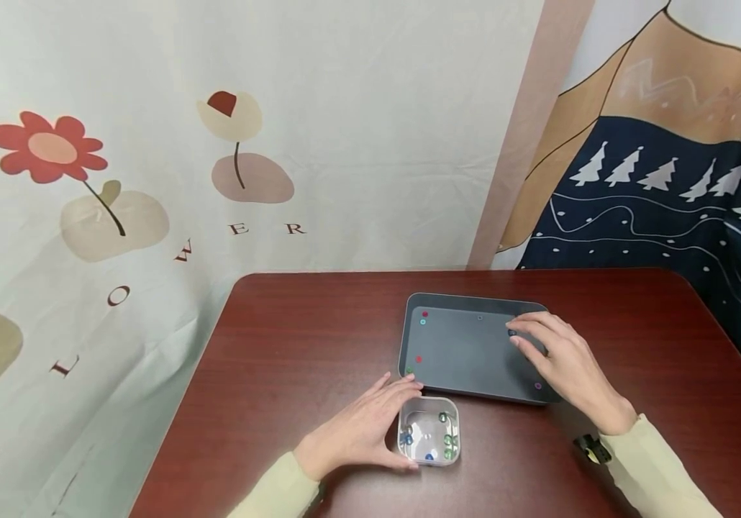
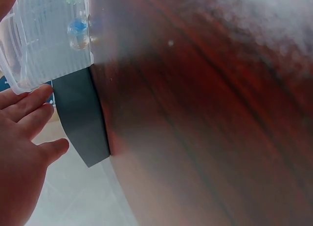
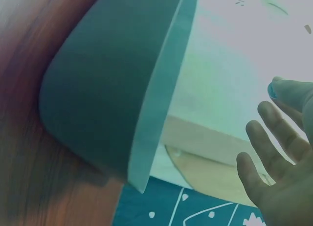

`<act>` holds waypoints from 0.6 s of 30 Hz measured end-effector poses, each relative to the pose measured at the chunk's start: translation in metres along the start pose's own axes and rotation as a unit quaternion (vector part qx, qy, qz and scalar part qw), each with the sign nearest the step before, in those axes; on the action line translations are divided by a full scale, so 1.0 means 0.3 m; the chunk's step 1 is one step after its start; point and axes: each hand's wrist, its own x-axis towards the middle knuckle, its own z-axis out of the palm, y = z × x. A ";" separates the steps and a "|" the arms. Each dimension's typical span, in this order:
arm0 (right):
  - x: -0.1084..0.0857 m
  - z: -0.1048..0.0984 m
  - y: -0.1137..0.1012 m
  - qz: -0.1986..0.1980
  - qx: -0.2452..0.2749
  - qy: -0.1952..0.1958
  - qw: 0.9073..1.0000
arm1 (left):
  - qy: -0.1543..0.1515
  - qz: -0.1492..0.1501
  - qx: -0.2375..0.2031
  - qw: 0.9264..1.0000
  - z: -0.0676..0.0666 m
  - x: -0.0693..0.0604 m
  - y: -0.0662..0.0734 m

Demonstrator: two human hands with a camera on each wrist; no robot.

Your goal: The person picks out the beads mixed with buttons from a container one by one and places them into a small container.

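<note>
My left hand point(image 1: 364, 430) spans the side of a clear plastic box point(image 1: 431, 402), thumb at its near edge and fingers at its far edge. Several glass marbles, green and blue, lie in the box; a blue marble point(image 2: 78, 27) shows through its wall in the left wrist view. Over the right part of a dark grey tray point(image 1: 461, 360), my right hand point(image 1: 561, 360) pinches a small marble point(image 3: 272, 90) between thumb and fingertip. It looks blue in the right wrist view and dark from the head; the fingers partly hide it.
Small coloured round marks dot the tray floor, among them a red mark point(image 1: 419, 359), a light blue ring point(image 1: 423, 322) and a purple ring point(image 1: 538, 386). The tray stands on a reddish-brown table point(image 1: 299, 338), just beyond the box. Behind the table hangs a printed curtain point(image 1: 370, 129).
</note>
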 end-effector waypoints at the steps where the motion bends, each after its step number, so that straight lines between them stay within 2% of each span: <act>1: -0.004 -0.001 -0.008 -0.002 0.003 0.005 1.000 | -0.001 -0.001 0.001 1.000 0.000 0.000 0.000; 13: -0.035 -0.007 -0.067 -0.037 0.058 0.039 0.997 | -0.018 -0.021 -0.007 1.000 -0.003 -0.008 0.009; 18: -0.046 -0.006 -0.088 -0.040 0.078 0.044 0.995 | -0.015 -0.019 -0.018 1.000 -0.002 -0.010 0.010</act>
